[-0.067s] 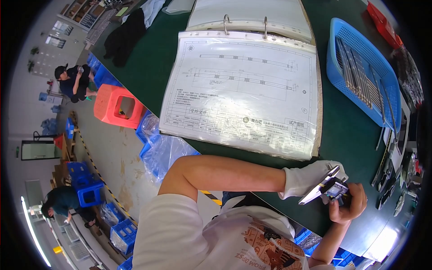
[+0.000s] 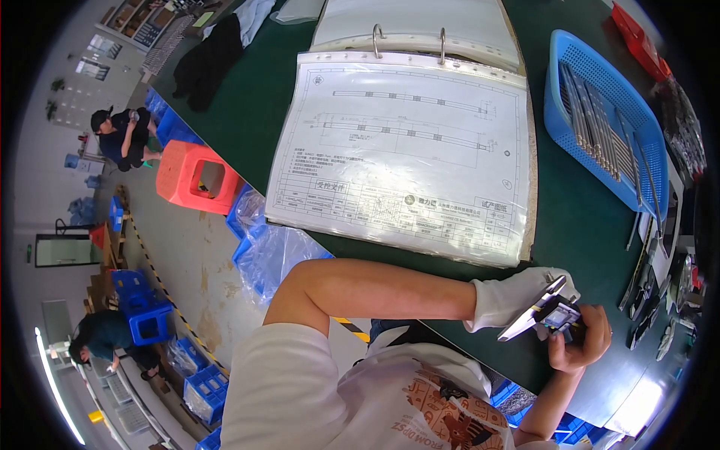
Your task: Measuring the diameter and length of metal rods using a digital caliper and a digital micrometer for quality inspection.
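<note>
Over the green table [image 2: 577,225], two hands [image 2: 551,319] grip one caliper [image 2: 544,313].

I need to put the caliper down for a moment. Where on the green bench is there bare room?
Bare green bench runs between the open binder and the blue basket, down toward both hands. A second patch lies left of the binder, near the dark cloth. The right edge is crowded with tools.

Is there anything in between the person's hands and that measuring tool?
No. Both hands already hold the caliper: the gloved left hand grips its metal beam and the bare right hand wraps the display end. Nothing visible sits between them.
</note>
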### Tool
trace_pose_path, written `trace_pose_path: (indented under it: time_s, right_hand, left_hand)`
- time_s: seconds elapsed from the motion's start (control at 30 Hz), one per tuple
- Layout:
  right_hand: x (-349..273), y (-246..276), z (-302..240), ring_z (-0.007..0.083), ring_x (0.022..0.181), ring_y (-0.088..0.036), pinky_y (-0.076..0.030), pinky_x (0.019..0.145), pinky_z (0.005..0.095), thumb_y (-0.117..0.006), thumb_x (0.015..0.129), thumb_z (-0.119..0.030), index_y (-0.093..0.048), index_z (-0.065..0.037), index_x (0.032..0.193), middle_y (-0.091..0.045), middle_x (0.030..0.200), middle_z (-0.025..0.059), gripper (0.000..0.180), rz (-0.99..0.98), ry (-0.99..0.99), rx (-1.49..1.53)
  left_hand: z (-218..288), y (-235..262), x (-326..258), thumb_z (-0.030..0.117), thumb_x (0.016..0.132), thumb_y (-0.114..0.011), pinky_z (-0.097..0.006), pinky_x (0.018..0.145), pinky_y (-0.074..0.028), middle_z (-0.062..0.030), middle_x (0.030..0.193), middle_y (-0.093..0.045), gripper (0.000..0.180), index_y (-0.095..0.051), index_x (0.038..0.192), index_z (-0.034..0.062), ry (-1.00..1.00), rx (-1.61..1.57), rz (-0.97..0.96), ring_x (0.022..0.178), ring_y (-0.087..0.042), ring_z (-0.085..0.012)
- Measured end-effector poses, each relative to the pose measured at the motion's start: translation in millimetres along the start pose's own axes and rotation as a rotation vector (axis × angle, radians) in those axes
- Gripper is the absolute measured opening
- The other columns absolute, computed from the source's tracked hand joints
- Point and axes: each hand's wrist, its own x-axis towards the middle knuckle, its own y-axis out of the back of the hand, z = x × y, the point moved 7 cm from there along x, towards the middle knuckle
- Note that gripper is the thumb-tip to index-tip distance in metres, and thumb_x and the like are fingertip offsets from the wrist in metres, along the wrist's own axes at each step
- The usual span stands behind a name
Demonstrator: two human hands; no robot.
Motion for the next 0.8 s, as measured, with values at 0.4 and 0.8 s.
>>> trace_pose_path:
  time_s: [0.4, 0.8]
  right_hand:
    - [0.3, -0.7, 0.2, 0.0202, 0.043, -0.041, -0.029, 0.041, 0.0295, -0.059, 0.066, -0.044, -0.053, 0.001, 0.074, -0.044, 0.053, 0.0072, 0.046, -0.013, -0.020, 0.006]
    - [-0.3, -1.6, 2.2, 0.0202, 0.043, -0.041, -0.030, 0.041, 0.0295, -0.059, 0.065, -0.044, -0.053, 0.001, 0.074, -0.044, 0.053, 0.0073, 0.046, -0.030, -0.031, 0.012]
  left_hand:
    - [0.5, -0.6, 0.3, 0.016, 0.085, -0.045, -0.024, 0.056, -0.046, -0.0030, 0.077, -0.053, 0.015, -0.051, 0.091, 0.0046, -0.011, 0.010, -0.025, 0.068, -0.053, -0.0102]
    - [-0.3, 0.6, 0.7, 0.018, 0.084, -0.047, -0.025, 0.055, -0.046, -0.0038, 0.077, -0.053, 0.016, -0.051, 0.090, 0.0041, 0.002, -0.009, -0.002, 0.067, -0.054, -0.0104]
